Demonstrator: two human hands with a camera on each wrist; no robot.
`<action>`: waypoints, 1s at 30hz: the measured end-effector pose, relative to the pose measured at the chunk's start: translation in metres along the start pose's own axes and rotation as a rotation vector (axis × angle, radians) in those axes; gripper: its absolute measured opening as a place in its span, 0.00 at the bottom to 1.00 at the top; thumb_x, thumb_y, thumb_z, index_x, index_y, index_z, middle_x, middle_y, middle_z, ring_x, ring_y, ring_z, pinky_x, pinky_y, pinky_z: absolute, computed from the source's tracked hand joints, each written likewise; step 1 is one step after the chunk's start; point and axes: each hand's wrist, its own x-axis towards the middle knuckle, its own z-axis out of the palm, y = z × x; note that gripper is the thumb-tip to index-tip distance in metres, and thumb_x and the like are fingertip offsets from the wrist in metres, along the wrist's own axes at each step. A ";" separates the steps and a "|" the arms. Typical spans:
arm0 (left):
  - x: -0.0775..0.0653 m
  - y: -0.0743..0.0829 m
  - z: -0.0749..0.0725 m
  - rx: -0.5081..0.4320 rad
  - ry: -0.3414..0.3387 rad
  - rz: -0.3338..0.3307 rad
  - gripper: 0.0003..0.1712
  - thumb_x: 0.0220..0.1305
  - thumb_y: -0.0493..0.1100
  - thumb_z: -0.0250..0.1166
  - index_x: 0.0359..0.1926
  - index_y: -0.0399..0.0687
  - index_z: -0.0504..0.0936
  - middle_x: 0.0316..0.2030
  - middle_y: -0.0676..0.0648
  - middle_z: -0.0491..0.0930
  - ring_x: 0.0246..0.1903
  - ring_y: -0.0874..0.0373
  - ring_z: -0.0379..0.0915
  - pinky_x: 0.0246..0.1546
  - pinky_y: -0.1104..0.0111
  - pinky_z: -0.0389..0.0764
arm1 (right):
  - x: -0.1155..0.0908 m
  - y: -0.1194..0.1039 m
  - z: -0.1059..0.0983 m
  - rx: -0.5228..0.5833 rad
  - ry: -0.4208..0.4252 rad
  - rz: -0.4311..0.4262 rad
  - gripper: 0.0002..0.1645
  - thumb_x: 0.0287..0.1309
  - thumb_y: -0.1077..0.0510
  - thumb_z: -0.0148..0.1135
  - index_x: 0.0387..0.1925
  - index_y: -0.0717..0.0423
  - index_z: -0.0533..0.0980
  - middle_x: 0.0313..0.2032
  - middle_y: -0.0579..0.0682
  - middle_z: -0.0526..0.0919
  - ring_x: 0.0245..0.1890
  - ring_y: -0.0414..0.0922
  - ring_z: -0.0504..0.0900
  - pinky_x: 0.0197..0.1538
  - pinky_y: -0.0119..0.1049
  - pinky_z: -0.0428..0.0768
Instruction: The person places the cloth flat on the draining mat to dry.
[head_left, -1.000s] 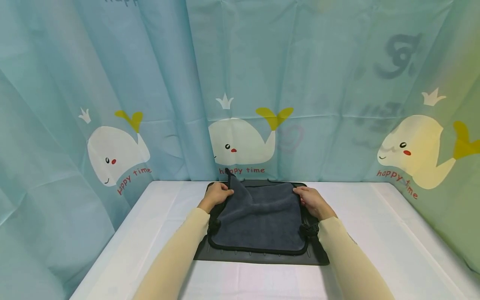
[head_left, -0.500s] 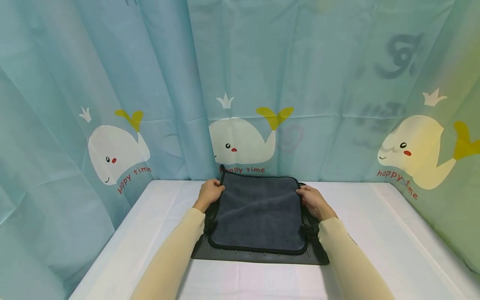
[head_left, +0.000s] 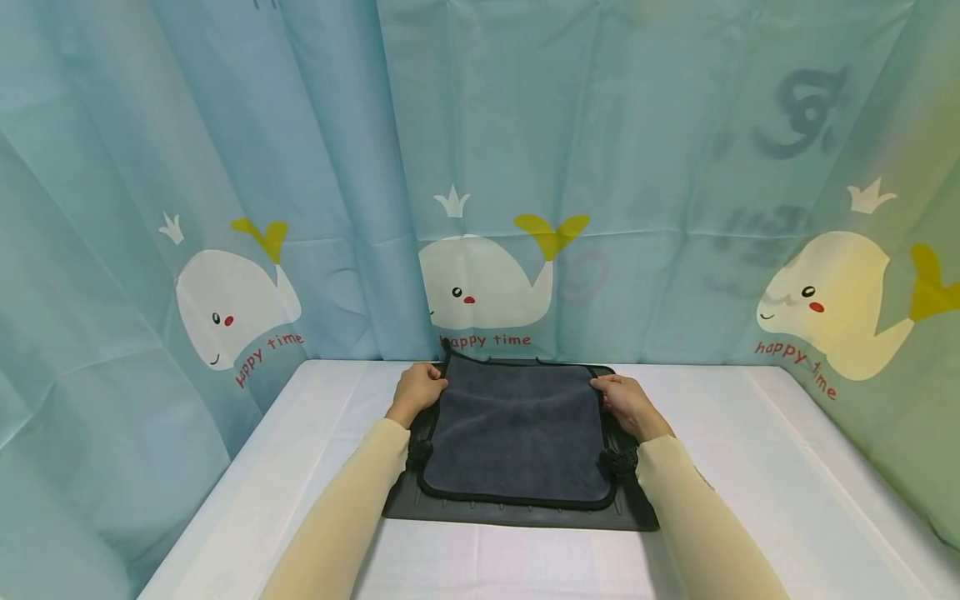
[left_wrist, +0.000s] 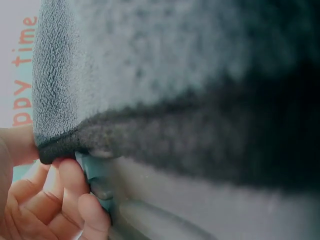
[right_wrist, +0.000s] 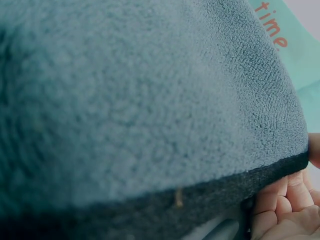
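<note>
A dark grey towel [head_left: 517, 442] with black edging lies spread over a black mat [head_left: 525, 515] at mid table. My left hand [head_left: 417, 392] pinches the towel's left border near the far corner, which sticks up in a small point above the fingers. On the other side my right hand [head_left: 628, 403] pinches the border close to the far right corner. The left wrist view has the thumb and fingers [left_wrist: 70, 180] at the black edging, the towel's underside partly lifted. In the right wrist view the fingers [right_wrist: 285, 202] sit under the edging, mostly hidden by cloth.
The mat's ridged front strip and part of its raised far rim show around the towel. A white-covered table [head_left: 750, 467] surrounds it. Just behind hangs a pale blue curtain [head_left: 660, 283] printed with whales.
The left hand moved left and drew the slack, folded towel out flat. After rising at half a second ago, the far edge has sunk back, uncovering the mat's far rim. The right hand barely moved.
</note>
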 end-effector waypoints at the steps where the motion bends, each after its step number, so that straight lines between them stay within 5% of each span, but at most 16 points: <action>1: 0.000 0.000 0.000 0.004 -0.002 -0.003 0.10 0.69 0.43 0.65 0.45 0.40 0.83 0.48 0.39 0.84 0.39 0.48 0.81 0.43 0.57 0.80 | -0.001 0.000 0.000 0.001 0.002 0.000 0.19 0.76 0.57 0.51 0.57 0.69 0.72 0.40 0.48 0.73 0.35 0.40 0.72 0.40 0.31 0.74; 13: 0.000 -0.002 -0.002 0.004 -0.062 -0.030 0.13 0.69 0.43 0.67 0.48 0.41 0.78 0.45 0.40 0.82 0.30 0.52 0.77 0.30 0.65 0.75 | -0.007 -0.001 -0.004 0.030 -0.037 -0.029 0.22 0.75 0.61 0.50 0.60 0.74 0.70 0.31 0.42 0.73 0.29 0.35 0.71 0.36 0.28 0.74; 18: -0.001 -0.002 -0.004 -0.029 -0.100 -0.027 0.15 0.70 0.44 0.66 0.50 0.40 0.76 0.30 0.45 0.80 0.23 0.56 0.73 0.26 0.68 0.73 | -0.006 0.001 -0.007 0.097 -0.067 -0.056 0.08 0.73 0.65 0.47 0.39 0.62 0.73 0.23 0.40 0.68 0.25 0.35 0.67 0.34 0.29 0.71; 22: -0.004 -0.003 -0.007 -0.047 -0.130 -0.006 0.18 0.71 0.45 0.65 0.54 0.39 0.75 0.29 0.46 0.80 0.25 0.57 0.76 0.28 0.68 0.75 | -0.006 0.003 -0.008 0.119 -0.091 -0.081 0.14 0.75 0.65 0.45 0.29 0.55 0.67 0.23 0.41 0.65 0.24 0.36 0.66 0.34 0.31 0.69; 25: -0.010 -0.003 -0.012 -0.041 -0.150 0.021 0.20 0.71 0.46 0.65 0.56 0.39 0.74 0.34 0.43 0.81 0.29 0.54 0.77 0.33 0.65 0.76 | -0.007 0.005 -0.005 0.103 -0.091 -0.082 0.08 0.77 0.62 0.45 0.43 0.63 0.69 0.35 0.46 0.70 0.31 0.36 0.70 0.37 0.29 0.72; 27: -0.015 -0.003 -0.015 -0.029 -0.171 0.034 0.21 0.71 0.46 0.65 0.58 0.39 0.73 0.36 0.42 0.81 0.31 0.53 0.77 0.34 0.63 0.76 | -0.010 0.006 -0.003 0.077 -0.088 -0.081 0.18 0.78 0.59 0.45 0.60 0.69 0.63 0.48 0.52 0.70 0.40 0.36 0.72 0.42 0.27 0.74; 30: -0.023 -0.004 -0.019 -0.018 -0.227 0.048 0.23 0.72 0.47 0.64 0.61 0.40 0.72 0.35 0.42 0.81 0.30 0.53 0.77 0.34 0.63 0.75 | -0.018 0.007 0.000 0.018 -0.056 -0.079 0.31 0.78 0.58 0.46 0.71 0.73 0.52 0.62 0.62 0.63 0.52 0.44 0.71 0.51 0.30 0.75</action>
